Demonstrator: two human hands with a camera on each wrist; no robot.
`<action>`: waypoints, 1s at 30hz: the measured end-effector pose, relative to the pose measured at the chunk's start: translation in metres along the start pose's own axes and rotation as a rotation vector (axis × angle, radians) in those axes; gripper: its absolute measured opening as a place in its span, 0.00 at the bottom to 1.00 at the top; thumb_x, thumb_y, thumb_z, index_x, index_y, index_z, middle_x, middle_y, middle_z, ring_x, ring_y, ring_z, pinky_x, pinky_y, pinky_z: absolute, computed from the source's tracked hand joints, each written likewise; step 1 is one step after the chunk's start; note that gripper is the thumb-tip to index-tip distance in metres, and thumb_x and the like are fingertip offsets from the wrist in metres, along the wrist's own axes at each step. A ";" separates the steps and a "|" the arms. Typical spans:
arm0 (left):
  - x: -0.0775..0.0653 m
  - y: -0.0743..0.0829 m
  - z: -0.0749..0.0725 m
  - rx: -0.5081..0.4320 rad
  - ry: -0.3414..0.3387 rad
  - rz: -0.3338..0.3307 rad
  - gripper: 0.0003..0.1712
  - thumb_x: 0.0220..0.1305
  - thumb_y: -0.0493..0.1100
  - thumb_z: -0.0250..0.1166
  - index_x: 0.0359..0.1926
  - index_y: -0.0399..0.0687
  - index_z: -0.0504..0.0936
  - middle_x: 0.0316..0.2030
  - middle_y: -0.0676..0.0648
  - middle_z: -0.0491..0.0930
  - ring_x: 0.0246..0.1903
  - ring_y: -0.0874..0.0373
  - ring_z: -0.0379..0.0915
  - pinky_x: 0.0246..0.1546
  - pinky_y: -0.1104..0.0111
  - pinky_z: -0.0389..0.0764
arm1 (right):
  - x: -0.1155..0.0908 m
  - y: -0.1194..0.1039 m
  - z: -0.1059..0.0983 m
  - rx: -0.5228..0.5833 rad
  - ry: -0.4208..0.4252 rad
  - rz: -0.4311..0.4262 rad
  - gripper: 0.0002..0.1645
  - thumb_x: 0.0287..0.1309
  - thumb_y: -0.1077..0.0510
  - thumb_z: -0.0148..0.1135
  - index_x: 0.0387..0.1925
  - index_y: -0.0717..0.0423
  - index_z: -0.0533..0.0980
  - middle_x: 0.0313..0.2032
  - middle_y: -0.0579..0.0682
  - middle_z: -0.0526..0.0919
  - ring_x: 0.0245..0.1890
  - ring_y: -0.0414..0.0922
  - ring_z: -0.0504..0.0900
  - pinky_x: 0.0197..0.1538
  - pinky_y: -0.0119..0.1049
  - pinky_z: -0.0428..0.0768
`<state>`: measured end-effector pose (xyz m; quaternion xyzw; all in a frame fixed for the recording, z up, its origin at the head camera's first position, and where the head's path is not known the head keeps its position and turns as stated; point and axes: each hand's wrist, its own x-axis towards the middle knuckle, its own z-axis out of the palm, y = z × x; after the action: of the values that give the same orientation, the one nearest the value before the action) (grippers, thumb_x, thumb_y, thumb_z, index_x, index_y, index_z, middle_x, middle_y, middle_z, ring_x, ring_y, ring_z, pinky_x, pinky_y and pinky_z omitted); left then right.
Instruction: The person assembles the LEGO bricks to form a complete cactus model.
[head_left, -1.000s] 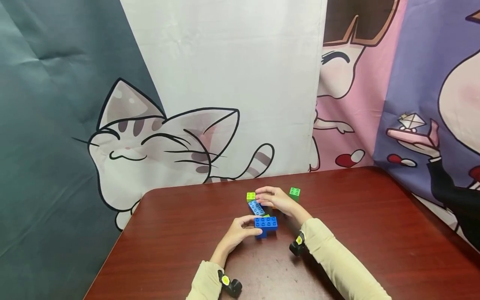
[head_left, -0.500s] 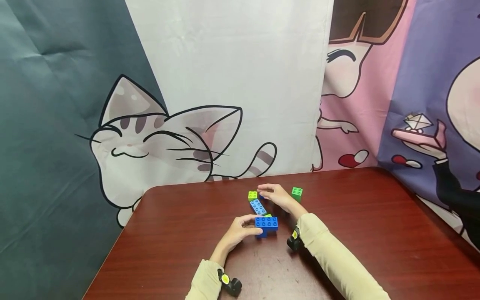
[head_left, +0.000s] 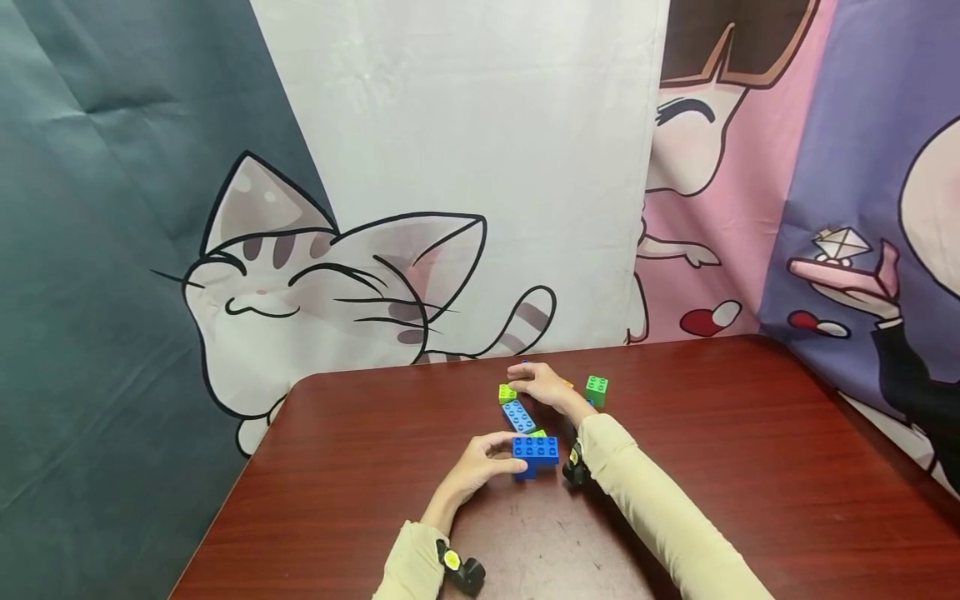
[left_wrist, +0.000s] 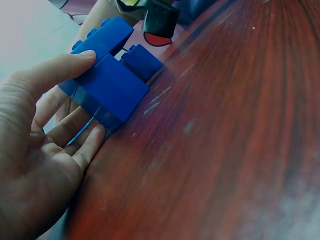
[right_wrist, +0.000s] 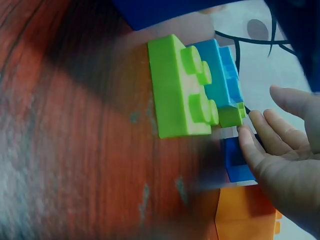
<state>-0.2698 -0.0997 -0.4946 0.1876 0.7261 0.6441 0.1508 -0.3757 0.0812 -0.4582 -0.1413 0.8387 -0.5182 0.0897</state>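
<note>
My left hand (head_left: pixel 478 461) holds a joined stack of blue building bricks (head_left: pixel 536 450) upright near the middle of the table. In the left wrist view, the thumb presses on one side of the blue bricks (left_wrist: pixel 112 85) while the fingers lie along the other. Over the loose bricks behind is my right hand (head_left: pixel 542 385), fingers loosely extended. The right wrist view has the right hand (right_wrist: pixel 290 155) close to the far lime brick (right_wrist: pixel 231 116), a blue brick (right_wrist: pixel 237 160) and an orange brick (right_wrist: pixel 245 212), with nothing in its grip.
A light blue brick (head_left: pixel 518 416) lies between the hands, with a nearer lime brick (right_wrist: pixel 167 90) partly behind the held stack. Right of the right hand stands a green brick (head_left: pixel 597 389). A printed cloth (head_left: pixel 465 167) hangs behind the table's (head_left: pixel 360 483) far edge.
My right hand has shifted slightly left, toward the far lime brick, and a blue brick beneath it has become hidden. My left hand keeps its hold on the blue stack.
</note>
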 end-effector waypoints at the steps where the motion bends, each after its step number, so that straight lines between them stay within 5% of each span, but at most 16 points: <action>1: 0.000 0.000 0.000 -0.002 -0.001 -0.001 0.26 0.58 0.35 0.69 0.58 0.32 0.77 0.52 0.35 0.82 0.42 0.66 0.81 0.43 0.75 0.80 | 0.000 0.000 0.001 -0.005 -0.005 -0.006 0.26 0.66 0.60 0.57 0.63 0.66 0.70 0.59 0.62 0.78 0.60 0.56 0.76 0.61 0.46 0.76; 14: 0.000 0.000 0.001 -0.007 0.002 0.008 0.27 0.58 0.35 0.69 0.58 0.32 0.76 0.52 0.34 0.81 0.43 0.63 0.82 0.44 0.75 0.80 | 0.003 0.006 0.017 -0.059 0.037 0.079 0.23 0.63 0.58 0.61 0.58 0.59 0.76 0.61 0.60 0.76 0.58 0.54 0.74 0.63 0.52 0.72; 30: 0.002 -0.002 0.002 -0.009 -0.006 0.019 0.26 0.58 0.35 0.69 0.58 0.32 0.77 0.53 0.33 0.80 0.43 0.63 0.82 0.44 0.74 0.80 | 0.003 0.008 0.018 -0.060 0.092 0.060 0.20 0.59 0.63 0.64 0.54 0.60 0.79 0.56 0.61 0.80 0.55 0.54 0.78 0.60 0.50 0.76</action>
<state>-0.2704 -0.0972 -0.4966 0.1958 0.7210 0.6481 0.1477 -0.3745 0.0684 -0.4734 -0.0946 0.8609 -0.4961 0.0621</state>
